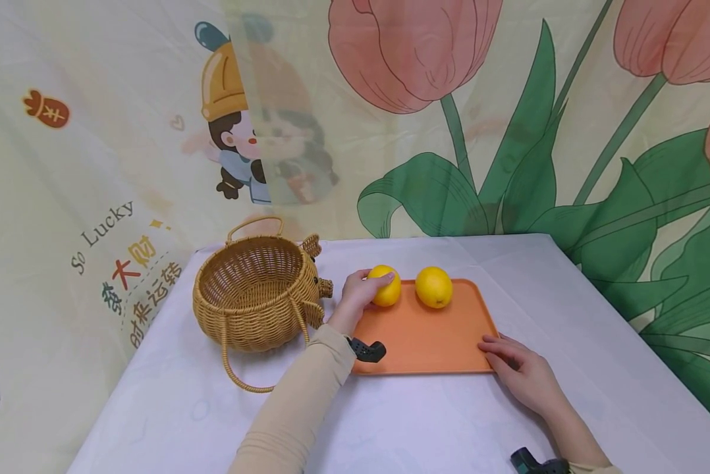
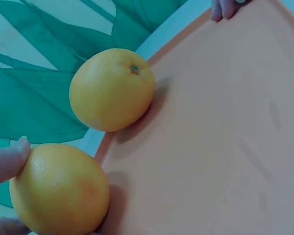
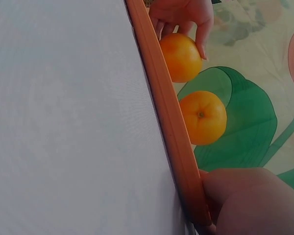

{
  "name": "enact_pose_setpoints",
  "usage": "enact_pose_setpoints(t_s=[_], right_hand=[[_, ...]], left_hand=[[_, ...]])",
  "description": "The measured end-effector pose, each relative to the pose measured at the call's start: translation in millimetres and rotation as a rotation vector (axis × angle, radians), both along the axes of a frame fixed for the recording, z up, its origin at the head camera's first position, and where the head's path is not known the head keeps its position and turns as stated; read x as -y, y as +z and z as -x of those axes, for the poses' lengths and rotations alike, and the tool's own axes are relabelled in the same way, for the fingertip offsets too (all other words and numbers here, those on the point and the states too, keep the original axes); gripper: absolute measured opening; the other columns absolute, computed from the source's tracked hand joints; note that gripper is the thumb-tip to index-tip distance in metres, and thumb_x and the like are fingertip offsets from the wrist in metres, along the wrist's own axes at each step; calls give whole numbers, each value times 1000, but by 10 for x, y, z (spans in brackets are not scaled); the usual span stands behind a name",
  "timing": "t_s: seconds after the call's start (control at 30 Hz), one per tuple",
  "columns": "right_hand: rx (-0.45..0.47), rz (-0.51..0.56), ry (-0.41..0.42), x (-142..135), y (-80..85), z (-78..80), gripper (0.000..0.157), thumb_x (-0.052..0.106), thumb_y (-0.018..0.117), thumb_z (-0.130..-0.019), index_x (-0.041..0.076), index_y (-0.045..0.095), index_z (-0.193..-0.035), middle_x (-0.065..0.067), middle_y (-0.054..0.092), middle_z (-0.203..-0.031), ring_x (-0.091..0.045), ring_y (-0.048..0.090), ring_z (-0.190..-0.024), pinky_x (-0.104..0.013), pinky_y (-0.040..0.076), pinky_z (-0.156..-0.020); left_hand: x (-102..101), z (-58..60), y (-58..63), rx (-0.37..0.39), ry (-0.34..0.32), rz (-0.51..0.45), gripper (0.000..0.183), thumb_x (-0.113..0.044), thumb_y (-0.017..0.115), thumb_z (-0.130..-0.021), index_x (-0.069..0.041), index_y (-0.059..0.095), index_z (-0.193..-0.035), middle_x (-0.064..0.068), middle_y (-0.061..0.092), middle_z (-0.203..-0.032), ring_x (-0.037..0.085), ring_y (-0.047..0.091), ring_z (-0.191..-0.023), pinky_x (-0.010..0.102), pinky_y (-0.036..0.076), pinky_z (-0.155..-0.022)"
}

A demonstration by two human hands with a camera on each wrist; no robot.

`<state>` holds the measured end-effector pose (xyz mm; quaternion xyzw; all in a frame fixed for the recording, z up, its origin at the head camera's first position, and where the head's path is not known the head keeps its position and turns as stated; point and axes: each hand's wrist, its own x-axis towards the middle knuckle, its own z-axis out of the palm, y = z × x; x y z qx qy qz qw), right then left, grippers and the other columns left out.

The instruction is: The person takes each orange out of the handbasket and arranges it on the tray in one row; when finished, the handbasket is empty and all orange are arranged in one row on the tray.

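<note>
Two round yellow-orange citrus fruits, which look like oranges, are at the far side of an orange tray [image 1: 426, 342]. My left hand [image 1: 359, 293] grips the left orange [image 1: 387, 289], with the thumb and fingers around its side; in the left wrist view this orange [image 2: 63, 188] is near the tray's edge. The right orange [image 1: 434, 288] rests on the tray, untouched, its stem end showing in the left wrist view. At the tray's right edge, my right hand [image 1: 523, 372] pinches the rim between thumb and fingers, also seen in the right wrist view.
Left of the tray stands a wicker basket [image 1: 254, 336] shaped like a pig, its handle loop [image 1: 242, 385] hanging down in front. A white cloth [image 1: 171, 408] covers the table. Behind it hangs a printed curtain [image 1: 307, 217] with tulips and cartoon figures.
</note>
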<state>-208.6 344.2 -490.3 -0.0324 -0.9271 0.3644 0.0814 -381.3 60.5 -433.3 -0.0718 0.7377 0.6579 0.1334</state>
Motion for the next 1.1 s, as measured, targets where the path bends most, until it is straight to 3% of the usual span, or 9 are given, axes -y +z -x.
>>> enact_pose_setpoints(t_s=[0.23, 0.47, 0.67, 0.83, 1.1], right_hand=[[2, -10, -18, -16, -3, -14, 26, 19, 64, -103, 10, 74, -125, -14, 62, -140, -42, 40, -142, -65, 34, -110], [-7, -13, -15, -11, -4, 4, 26, 18, 64, -102, 10, 74, -125, -14, 62, -140, -42, 40, -142, -65, 33, -111], [9, -6, -20, 16, -22, 14, 27, 20, 64, -103, 10, 74, -126, -15, 61, -140, -42, 40, -142, -65, 33, -111], [5, 1, -13, 34, -22, 21, 26, 20, 64, -102, 11, 74, -125, -14, 61, -140, -41, 39, -143, -64, 33, -111], [1, 20, 3, 31, -34, 24, 26, 20, 64, -102, 11, 75, -124, -14, 62, -139, -42, 39, -142, -64, 31, -112]], left_hand=[[-47, -12, 24, 9, -2, -4, 75, -41, 79, -90, -5, 48, -148, 14, 55, -135, 29, 58, -113, 40, 56, -92], [-74, -6, 43, 28, 41, -16, 75, -42, 81, -88, -8, 49, -147, 14, 54, -137, 30, 58, -115, 41, 55, -95], [-61, -15, 59, 23, 26, 12, 80, -44, 81, -87, -7, 47, -148, 15, 54, -137, 30, 58, -115, 41, 55, -95], [-40, -8, 55, 2, 28, 80, 86, -47, 82, -84, -5, 45, -150, 17, 51, -141, 32, 54, -120, 42, 52, -99], [-19, -36, 42, -94, 43, 252, 93, -56, 78, -84, -5, 43, -152, 20, 47, -149, 36, 46, -132, 50, 40, -110]])
